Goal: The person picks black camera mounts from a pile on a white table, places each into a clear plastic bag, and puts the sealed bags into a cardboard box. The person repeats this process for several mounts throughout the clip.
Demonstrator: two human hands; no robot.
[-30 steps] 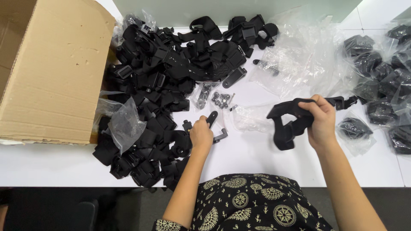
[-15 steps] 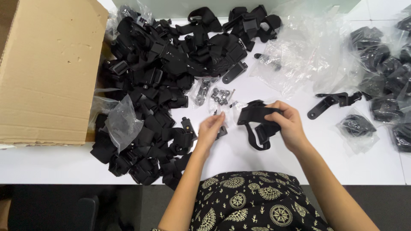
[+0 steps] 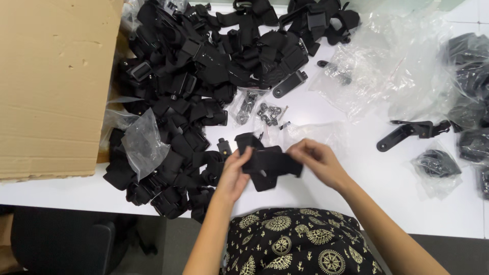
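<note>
Fingers of both hands, left hand (image 3: pixel 232 175) and right hand (image 3: pixel 318 160), pinch a black strap piece (image 3: pixel 267 165) held low over the white table (image 3: pixel 356 168). Cardboard box (image 3: pixel 51 86) lies left, then the black strap pile (image 3: pixel 204 81), clear bags (image 3: pixel 397 66), and a small bag of screws (image 3: pixel 270 113). Judging by the grip, the piece is being straightened; turning it calls for a steady two-handed hold.

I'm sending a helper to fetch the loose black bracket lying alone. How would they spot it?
Start at the white table, right of both hands. Just below the heap of clear bags lies a long black bracket. Unlike its neighbours, it sits bare on the table, unbagged and clear of the strap pile.
</note>
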